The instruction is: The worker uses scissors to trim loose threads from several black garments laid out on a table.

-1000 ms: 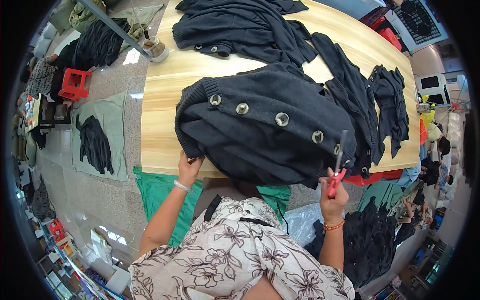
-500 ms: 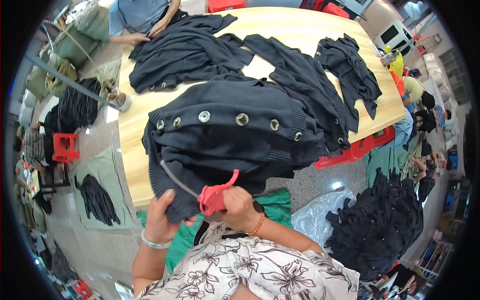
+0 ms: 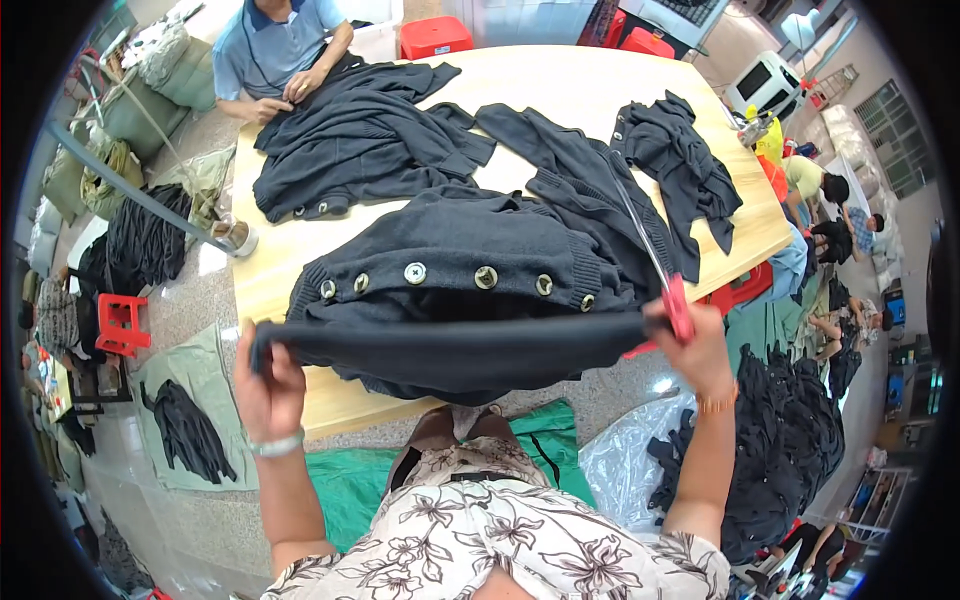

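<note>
A dark knitted cardigan (image 3: 470,270) with a row of round metal buttons lies on the wooden table (image 3: 560,90). Its lower hem (image 3: 450,345) is lifted and stretched flat between my hands. My left hand (image 3: 265,385) grips the hem's left end. My right hand (image 3: 690,335) grips the right end and also holds red-handled scissors (image 3: 650,245), blades pointing up and away over the table.
More dark garments (image 3: 370,140) lie across the table; a person in a blue shirt (image 3: 285,50) handles one at the far side. A pile of dark clothes (image 3: 790,440) and plastic sheet sit at my right. Red stools, green cloth and bags are on the floor.
My hands have moved apart, stretching the cardigan hem wide. The scissors went from in front of me to the right, blades raised. The view has shifted, showing more of the table.
</note>
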Demonstrator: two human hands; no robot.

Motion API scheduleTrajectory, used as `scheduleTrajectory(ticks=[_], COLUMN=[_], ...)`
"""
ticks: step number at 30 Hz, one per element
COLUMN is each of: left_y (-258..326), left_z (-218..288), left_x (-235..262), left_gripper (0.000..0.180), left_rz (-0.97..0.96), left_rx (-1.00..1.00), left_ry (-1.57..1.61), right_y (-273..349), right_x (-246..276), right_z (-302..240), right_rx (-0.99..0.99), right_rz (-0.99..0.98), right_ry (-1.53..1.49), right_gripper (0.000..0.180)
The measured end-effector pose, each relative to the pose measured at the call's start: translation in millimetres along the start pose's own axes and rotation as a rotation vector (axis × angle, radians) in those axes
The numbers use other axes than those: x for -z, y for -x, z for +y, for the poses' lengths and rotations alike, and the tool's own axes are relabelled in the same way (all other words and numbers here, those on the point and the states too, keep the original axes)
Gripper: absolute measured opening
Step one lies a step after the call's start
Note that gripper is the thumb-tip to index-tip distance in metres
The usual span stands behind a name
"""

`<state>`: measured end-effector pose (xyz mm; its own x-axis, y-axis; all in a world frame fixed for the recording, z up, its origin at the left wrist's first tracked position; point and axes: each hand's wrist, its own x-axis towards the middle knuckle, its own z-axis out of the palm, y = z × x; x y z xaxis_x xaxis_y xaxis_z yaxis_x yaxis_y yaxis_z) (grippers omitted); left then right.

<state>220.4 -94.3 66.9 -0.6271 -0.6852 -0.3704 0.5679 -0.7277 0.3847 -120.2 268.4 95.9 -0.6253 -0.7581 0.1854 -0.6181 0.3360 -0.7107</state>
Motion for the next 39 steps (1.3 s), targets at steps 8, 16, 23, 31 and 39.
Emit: scheduleTrajectory(ticks=[8, 16, 23, 31, 39], left_y=[-62, -80, -95, -98, -102], left_z=[-87, -231, -295, -318, -365], left_x=[-15, -107, -75, -44, -6], left_gripper=[0.025, 0.056, 0.072, 0.057, 0.053], left_rz=[-0.188, -1.2, -1.348, -1.266, -1.068], left_rx=[-0.413, -0.819, -1.005, -1.127, -1.389], left_ry=[-1.052, -1.903, -2.371, -2.361, -2.195], right_y=[-41, 3, 10, -52, -114], right_x=[-27, -16, 25, 8, -89], right_z=[64, 51, 69, 0, -63], right_rx=[-0.334, -0.197, -0.106, 0.033, 0.403], right_rz=[0.034, 0.085, -0.318, -0.59, -0.645], right_ry=[0.948, 0.49, 0.557, 0.46, 0.496], right_gripper=[0.018, 0.045, 0.023, 0.022, 0.019])
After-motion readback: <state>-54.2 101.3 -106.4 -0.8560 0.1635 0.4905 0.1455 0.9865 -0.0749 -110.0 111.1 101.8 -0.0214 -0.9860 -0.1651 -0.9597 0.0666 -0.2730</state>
